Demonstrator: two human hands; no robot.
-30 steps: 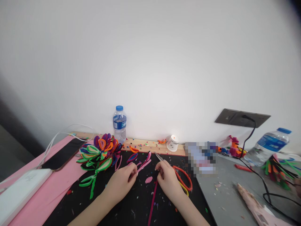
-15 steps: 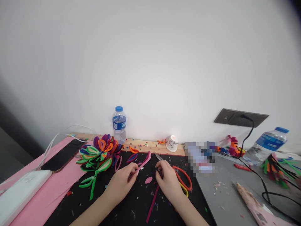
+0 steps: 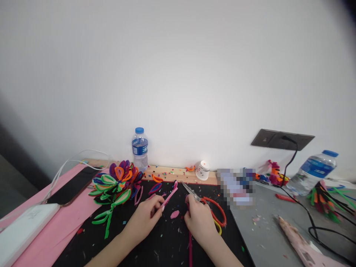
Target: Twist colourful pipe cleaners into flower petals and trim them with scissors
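Observation:
My left hand (image 3: 146,218) pinches a pink fuzzy strip (image 3: 170,196) that points up and to the right. Across from it, my right hand (image 3: 198,218) is closed on a dark magenta strip (image 3: 190,248), which hangs down toward the front edge. Scissors (image 3: 191,191) with red and yellow handles lie just beyond and beside my right hand, on the black mat (image 3: 155,244). A small pink loop (image 3: 175,214) rests on the mat between the hands. Orange (image 3: 157,178) and blue-purple (image 3: 155,188) loops lie further back.
A multicoloured fuzzy flower bunch (image 3: 116,185) and a water bottle (image 3: 139,150) stand at left, near a phone (image 3: 73,185) and white box (image 3: 30,230). A paper cup (image 3: 203,170) is at the back. Right: another bottle (image 3: 315,170), black cable (image 3: 308,215), glue gun (image 3: 306,244).
My right hand has closed on the magenta strip, which now hangs nearly straight down instead of slanting left. More of the scissors shows. The pink strip in my left hand has tilted slightly.

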